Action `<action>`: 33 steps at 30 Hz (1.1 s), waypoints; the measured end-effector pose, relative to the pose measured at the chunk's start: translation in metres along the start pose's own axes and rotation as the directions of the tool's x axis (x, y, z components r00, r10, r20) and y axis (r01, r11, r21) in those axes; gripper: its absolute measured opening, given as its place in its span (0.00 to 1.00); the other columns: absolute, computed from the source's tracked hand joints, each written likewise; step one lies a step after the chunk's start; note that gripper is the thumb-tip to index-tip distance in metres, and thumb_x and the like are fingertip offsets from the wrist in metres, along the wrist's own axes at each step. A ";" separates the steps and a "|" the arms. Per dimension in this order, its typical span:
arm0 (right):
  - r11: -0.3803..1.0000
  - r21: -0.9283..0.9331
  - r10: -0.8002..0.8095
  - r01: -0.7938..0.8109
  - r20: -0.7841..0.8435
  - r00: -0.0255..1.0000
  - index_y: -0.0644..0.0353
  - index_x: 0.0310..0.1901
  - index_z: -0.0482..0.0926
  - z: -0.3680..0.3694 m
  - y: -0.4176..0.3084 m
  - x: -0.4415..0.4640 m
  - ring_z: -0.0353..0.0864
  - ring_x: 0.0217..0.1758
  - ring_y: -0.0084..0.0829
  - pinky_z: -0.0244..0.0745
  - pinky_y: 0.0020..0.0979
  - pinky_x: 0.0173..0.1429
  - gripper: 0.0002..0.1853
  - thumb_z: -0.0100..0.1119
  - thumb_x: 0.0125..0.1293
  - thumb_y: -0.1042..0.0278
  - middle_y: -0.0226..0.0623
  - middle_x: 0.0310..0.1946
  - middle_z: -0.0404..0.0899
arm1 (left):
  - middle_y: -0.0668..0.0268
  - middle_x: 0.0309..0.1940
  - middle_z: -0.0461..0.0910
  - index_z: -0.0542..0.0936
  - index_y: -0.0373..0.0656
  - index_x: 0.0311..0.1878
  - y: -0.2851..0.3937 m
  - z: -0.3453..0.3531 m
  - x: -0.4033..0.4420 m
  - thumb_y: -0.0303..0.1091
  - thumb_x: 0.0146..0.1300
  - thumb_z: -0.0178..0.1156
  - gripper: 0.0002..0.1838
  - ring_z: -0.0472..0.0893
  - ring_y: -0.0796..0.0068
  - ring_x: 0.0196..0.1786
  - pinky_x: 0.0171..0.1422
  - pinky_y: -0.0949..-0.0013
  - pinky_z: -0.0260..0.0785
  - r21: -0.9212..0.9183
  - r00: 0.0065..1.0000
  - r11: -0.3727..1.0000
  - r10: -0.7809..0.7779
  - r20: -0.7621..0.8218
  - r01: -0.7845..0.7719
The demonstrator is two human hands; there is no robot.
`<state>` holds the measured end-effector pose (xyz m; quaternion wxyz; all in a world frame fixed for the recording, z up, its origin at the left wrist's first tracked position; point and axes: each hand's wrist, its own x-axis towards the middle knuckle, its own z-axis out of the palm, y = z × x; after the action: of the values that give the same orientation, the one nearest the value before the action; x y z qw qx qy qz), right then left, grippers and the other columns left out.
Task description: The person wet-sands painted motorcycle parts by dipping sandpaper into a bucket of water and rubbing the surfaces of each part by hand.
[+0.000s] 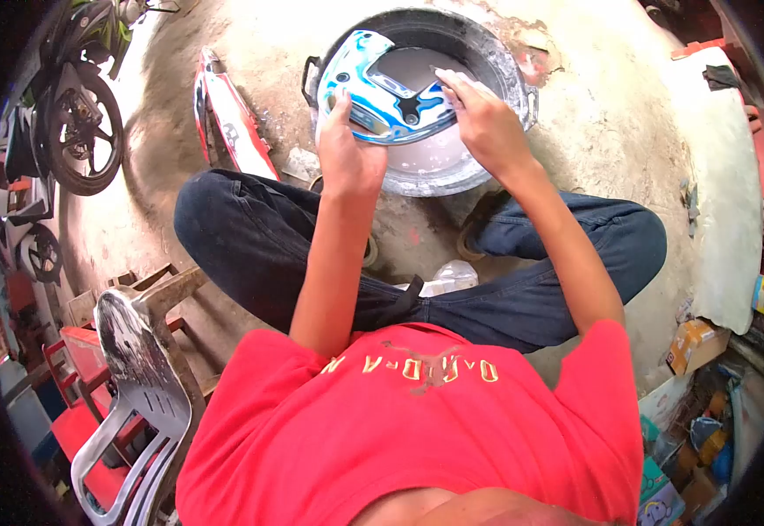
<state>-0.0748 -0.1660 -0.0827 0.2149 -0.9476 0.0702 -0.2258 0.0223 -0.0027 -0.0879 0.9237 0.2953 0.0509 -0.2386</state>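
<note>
The panel (373,95) sits between the fingers, above the basin (502,70), likely so drips fall in; the left hand (351,156) grasps its edge, seemingly steadying it; the right hand (490,124) touches its end, grip unclear.

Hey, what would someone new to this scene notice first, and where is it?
Probably the glossy blue-and-white panel, held in the left hand over a black tub of pale liquid at top centre, with the right hand at the panel's right end. Next, likely the bright red T-shirt filling the lower middle, then the large motorcycle wheel at upper left.
</note>
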 end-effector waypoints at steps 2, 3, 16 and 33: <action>0.997 0.063 -0.051 0.051 -0.001 0.999 0.61 0.62 0.79 -0.010 -0.019 -0.006 0.81 0.64 0.45 0.76 0.43 0.67 0.18 0.54 0.74 0.70 0.48 0.60 0.82 | 0.57 0.60 0.79 0.71 0.38 0.67 0.020 0.015 -0.001 0.33 0.79 0.50 0.18 0.80 0.61 0.63 0.71 0.52 0.71 0.115 0.999 0.993 -0.024 0.022 0.022; 0.990 0.045 -0.129 0.130 -0.021 0.991 0.61 0.62 0.79 -0.006 -0.028 -0.011 0.80 0.65 0.45 0.76 0.43 0.68 0.18 0.55 0.73 0.70 0.49 0.61 0.81 | 0.58 0.58 0.80 0.72 0.38 0.65 0.030 0.026 -0.003 0.34 0.79 0.51 0.17 0.81 0.62 0.61 0.69 0.53 0.73 0.172 0.999 0.985 -0.037 0.031 0.031; 0.985 0.173 -0.013 0.021 -0.049 0.999 0.63 0.65 0.77 -0.011 -0.024 -0.010 0.76 0.69 0.52 0.71 0.44 0.72 0.20 0.56 0.75 0.67 0.53 0.64 0.78 | 0.61 0.57 0.81 0.73 0.39 0.66 0.041 0.037 -0.006 0.31 0.77 0.55 0.18 0.82 0.66 0.59 0.66 0.57 0.74 0.166 0.982 0.970 -0.185 0.036 0.177; 0.999 0.032 0.014 -0.014 -0.013 1.000 0.58 0.67 0.76 -0.008 -0.039 0.012 0.75 0.70 0.50 0.73 0.43 0.71 0.21 0.56 0.74 0.70 0.49 0.66 0.76 | 0.60 0.59 0.81 0.73 0.39 0.67 0.038 0.018 0.001 0.33 0.76 0.56 0.20 0.82 0.64 0.60 0.68 0.54 0.74 0.093 0.983 0.987 -0.144 0.118 0.133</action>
<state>-0.0667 -0.1368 -0.0541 0.2312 -0.9421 0.0747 -0.2314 0.0408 0.0139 -0.0539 0.8929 0.3147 0.0036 -0.3221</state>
